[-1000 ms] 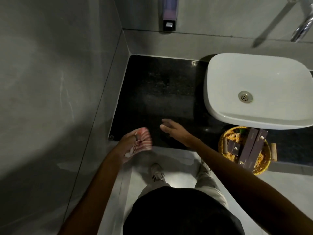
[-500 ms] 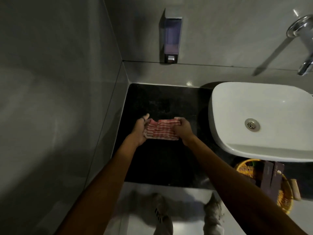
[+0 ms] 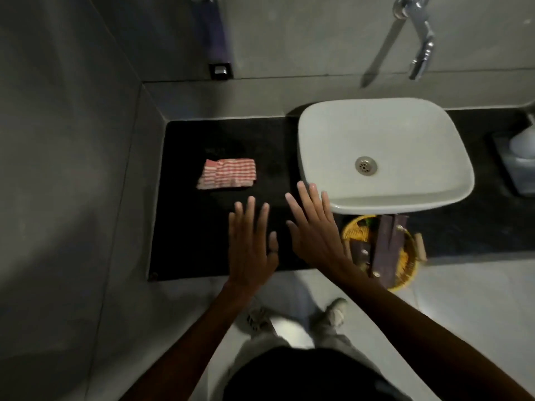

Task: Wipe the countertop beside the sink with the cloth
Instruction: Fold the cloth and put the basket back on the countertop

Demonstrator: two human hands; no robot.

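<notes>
A folded red-and-white striped cloth lies flat on the black countertop, left of the white sink. My left hand hovers over the counter's front part, palm down, fingers spread, holding nothing, with a ring on the thumb. My right hand is beside it, also flat and spread, its fingertips close to the sink's front left corner. Both hands are apart from the cloth, nearer to me than it.
A yellow woven basket with dark packets stands at the counter's front edge below the sink. A wall soap dispenser and a chrome tap are on the back wall. A grey wall closes the left side. A dark tray sits far right.
Both hands held the cloth between them half a second ago. The cloth now lies folded on the counter, and both hands have let go and pulled back towards me with fingers spread.
</notes>
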